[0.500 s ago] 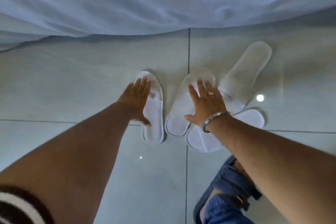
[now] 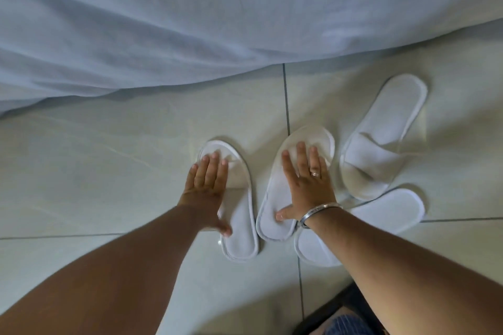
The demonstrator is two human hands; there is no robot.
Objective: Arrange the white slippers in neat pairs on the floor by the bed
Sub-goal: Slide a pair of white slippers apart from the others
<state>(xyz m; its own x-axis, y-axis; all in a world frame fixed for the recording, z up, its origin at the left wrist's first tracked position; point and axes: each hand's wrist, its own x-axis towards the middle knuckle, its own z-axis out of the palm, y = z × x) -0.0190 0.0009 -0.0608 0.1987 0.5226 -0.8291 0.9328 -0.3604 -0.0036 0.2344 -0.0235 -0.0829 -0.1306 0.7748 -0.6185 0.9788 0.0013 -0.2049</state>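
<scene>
Several white slippers lie on the pale tiled floor [image 2: 109, 171] beside the bed. My left hand [image 2: 208, 185] rests flat on the toe half of the left slipper [image 2: 242, 231], fingers spread and thumb on its insole. My right hand [image 2: 307, 185], with a ring and a bangle, presses flat on the second slipper [image 2: 272, 215], which leans slightly right. A third slipper [image 2: 381, 139] lies slanted at the right, strap up. Its toe overlaps a fourth slipper [image 2: 389, 212], which is partly hidden under my right forearm.
The white bed sheet [image 2: 190, 22] hangs across the top of the view, down to the floor at the left. A dark sandal and a blue trouser leg [image 2: 343, 321] show at the bottom right. Dark grout lines cross the tiles.
Both hands stay flat on the same two slippers. The view has tipped a little and shows more of the bed sheet.
</scene>
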